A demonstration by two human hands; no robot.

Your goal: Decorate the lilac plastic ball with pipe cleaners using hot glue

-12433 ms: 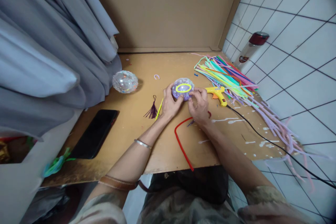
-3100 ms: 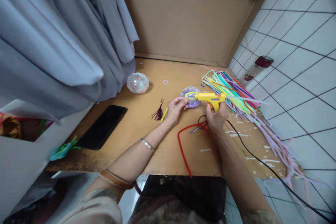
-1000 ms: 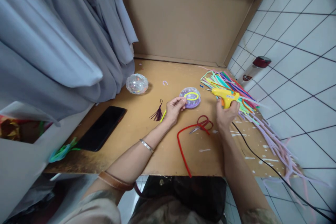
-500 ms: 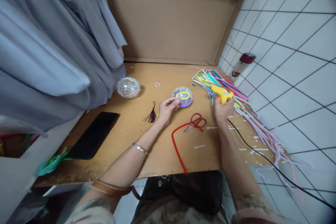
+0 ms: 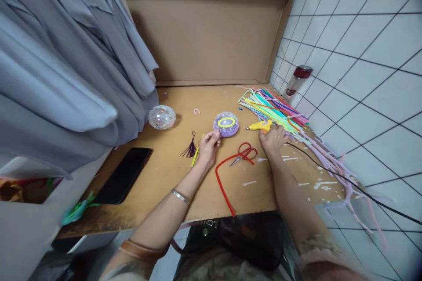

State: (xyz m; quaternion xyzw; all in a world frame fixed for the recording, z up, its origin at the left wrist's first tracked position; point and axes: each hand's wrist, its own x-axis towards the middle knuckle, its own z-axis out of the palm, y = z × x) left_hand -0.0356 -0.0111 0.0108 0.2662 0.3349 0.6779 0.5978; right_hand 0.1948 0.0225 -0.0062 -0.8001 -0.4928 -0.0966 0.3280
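My left hand (image 5: 209, 144) is closed in a pinch at the near left edge of a clear-and-purple ball (image 5: 231, 131). A yellow ring (image 5: 234, 121) lies across the ball's top, with thin dark lines below it. In my right hand (image 5: 274, 138) is a yellow hot glue gun (image 5: 262, 125), its nozzle pointing left toward the ball, low over the table. Between my arms lie red-handled scissors (image 5: 247, 151) and a bent red pipe cleaner (image 5: 220, 180). A dark tassel (image 5: 190, 147) and a yellow pipe cleaner (image 5: 195, 157) are left of my left hand.
Many coloured pipe cleaners (image 5: 277, 109) are heaped at the right by a red-lidded bottle (image 5: 296, 81). A clear ball (image 5: 162, 117) and a black phone (image 5: 125, 175) are at the left. A black cord (image 5: 316, 164) trails right. Cardboard (image 5: 204, 35) stands behind.
My right hand has brought the glue gun down and left, off the pipe cleaner heap, its nozzle turned toward the ball. My left hand's fingertips sit lower on the ball, away from the yellow ring.
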